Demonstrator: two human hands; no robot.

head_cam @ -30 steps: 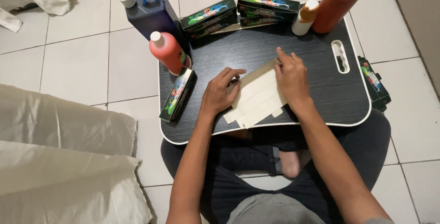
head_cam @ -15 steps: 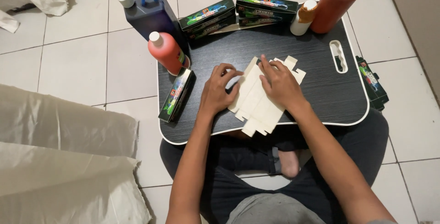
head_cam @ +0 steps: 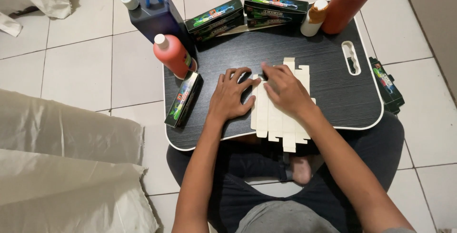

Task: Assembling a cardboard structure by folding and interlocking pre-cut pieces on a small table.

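Observation:
A flat, unfolded cream cardboard box blank (head_cam: 281, 121) lies on the black lap tray (head_cam: 333, 85), its near end hanging over the tray's front edge. My left hand (head_cam: 231, 97) rests palm down, fingers spread, at the blank's left edge. On top of the blank lies my right hand (head_cam: 285, 90), fingers flat and pressing down on it. Neither hand grips anything.
Around the tray stand a dark blue jug (head_cam: 157, 16), a red bottle (head_cam: 172, 55), a tall orange-brown bottle (head_cam: 345, 4) and a small white bottle (head_cam: 314, 18). Green-and-black boxes (head_cam: 216, 18) lie at the back, left (head_cam: 183, 98) and right (head_cam: 386, 83). Pale sacks (head_cam: 62, 166) lie at left.
The cardboard blank has turned from a slant to lie straight, lengthwise toward me. Both hands have flattened onto it, the right hand sliding to its middle.

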